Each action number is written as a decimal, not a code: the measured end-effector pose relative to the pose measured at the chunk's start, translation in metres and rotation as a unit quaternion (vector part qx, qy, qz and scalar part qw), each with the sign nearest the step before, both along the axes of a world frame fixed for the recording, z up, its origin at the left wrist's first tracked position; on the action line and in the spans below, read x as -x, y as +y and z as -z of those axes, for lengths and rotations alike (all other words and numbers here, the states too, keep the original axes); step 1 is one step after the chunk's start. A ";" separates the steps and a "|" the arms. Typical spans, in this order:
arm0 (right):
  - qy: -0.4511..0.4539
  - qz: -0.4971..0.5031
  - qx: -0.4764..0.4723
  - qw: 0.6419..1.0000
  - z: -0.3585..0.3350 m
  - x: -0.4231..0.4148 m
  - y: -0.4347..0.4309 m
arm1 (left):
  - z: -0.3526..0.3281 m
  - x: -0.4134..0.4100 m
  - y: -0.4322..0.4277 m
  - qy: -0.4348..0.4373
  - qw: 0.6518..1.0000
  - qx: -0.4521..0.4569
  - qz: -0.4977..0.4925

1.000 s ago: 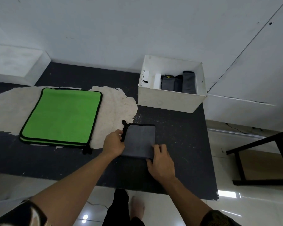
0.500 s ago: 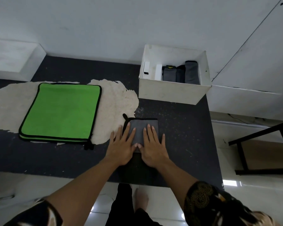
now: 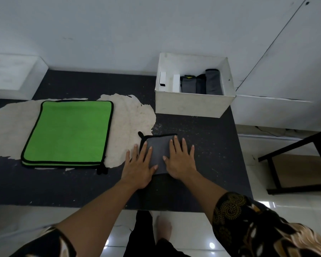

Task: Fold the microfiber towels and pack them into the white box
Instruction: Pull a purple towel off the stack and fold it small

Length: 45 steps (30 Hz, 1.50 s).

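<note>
A folded grey towel [image 3: 158, 151] with black trim lies on the dark table in front of me. My left hand [image 3: 140, 167] presses flat on its left edge, fingers straight and spread. My right hand [image 3: 180, 160] lies flat on its right side, fingers straight. A stack of green towels [image 3: 69, 132] with black edging lies flat to the left. The white box [image 3: 191, 104] stands behind the grey towel and holds several rolled grey towels [image 3: 202, 83] standing on end at its right side.
The dark table [image 3: 211, 164] has a worn pale patch [image 3: 133, 115] under and beside the green stack. Its right edge drops to a tiled floor where a black metal frame [image 3: 293, 149] stands. A white ledge [image 3: 15, 71] sits at the back left.
Both hands went from gripping the grey towel's edges to lying flat on top of it, then slid apart towards its sides. The view shifted slightly.
</note>
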State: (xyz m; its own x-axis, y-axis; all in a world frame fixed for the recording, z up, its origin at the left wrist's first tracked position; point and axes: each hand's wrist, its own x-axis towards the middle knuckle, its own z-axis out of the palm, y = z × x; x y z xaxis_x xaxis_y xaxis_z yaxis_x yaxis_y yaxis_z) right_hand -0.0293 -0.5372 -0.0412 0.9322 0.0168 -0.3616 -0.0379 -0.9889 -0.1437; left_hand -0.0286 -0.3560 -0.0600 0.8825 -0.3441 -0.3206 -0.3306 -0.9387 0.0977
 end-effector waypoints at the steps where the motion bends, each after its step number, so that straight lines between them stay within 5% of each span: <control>1: -0.006 0.005 0.000 1.000 -0.002 0.000 0.000 | -0.001 0.000 -0.001 0.000 1.000 -0.001 0.000; 6: -0.104 0.228 -0.061 0.966 -0.012 0.019 0.002 | -0.018 0.008 -0.008 -0.094 0.992 0.067 -0.058; 9: -0.039 0.342 -0.156 0.926 -0.013 0.023 0.001 | -0.021 0.016 -0.005 -0.158 0.969 0.127 -0.139; 13: 0.052 0.366 -0.205 0.906 -0.017 0.016 0.000 | -0.019 0.019 -0.004 -0.180 0.971 0.131 -0.086; 21: 0.030 0.447 -0.276 0.850 -0.020 0.020 -0.026 | -0.028 0.009 -0.038 -0.087 0.991 0.089 0.046; 24: 0.033 0.425 -0.272 0.862 -0.019 0.022 -0.029 | -0.025 0.008 -0.041 -0.060 0.991 0.117 0.027; 26: -0.001 0.391 -0.255 0.885 -0.021 0.022 -0.026 | -0.029 0.005 -0.043 -0.029 0.975 0.216 -0.054; 30: -0.118 0.280 -0.198 0.932 -0.028 0.032 -0.007 | -0.040 -0.012 -0.054 0.093 0.882 0.371 -0.275; 34: -0.173 0.162 -0.160 0.958 -0.033 0.044 0.009 | -0.058 -0.033 -0.066 0.262 0.770 0.438 -0.383; 40: -0.184 0.075 -0.136 0.970 -0.024 0.054 0.020 | -0.046 -0.045 -0.063 0.288 0.763 0.418 -0.400; 45: -0.147 0.049 -0.124 0.980 -0.017 0.056 0.014 | -0.032 -0.041 -0.049 0.276 0.725 0.433 -0.460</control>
State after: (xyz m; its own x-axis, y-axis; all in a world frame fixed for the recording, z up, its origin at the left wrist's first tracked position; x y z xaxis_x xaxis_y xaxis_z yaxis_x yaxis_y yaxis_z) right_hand -0.0857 -0.5230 -0.0237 0.9970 -0.0240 -0.0735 -0.0514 -0.9156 -0.3987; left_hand 0.0128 -0.4048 -0.0284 0.6861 0.0243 -0.7271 0.7093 -0.2450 0.6610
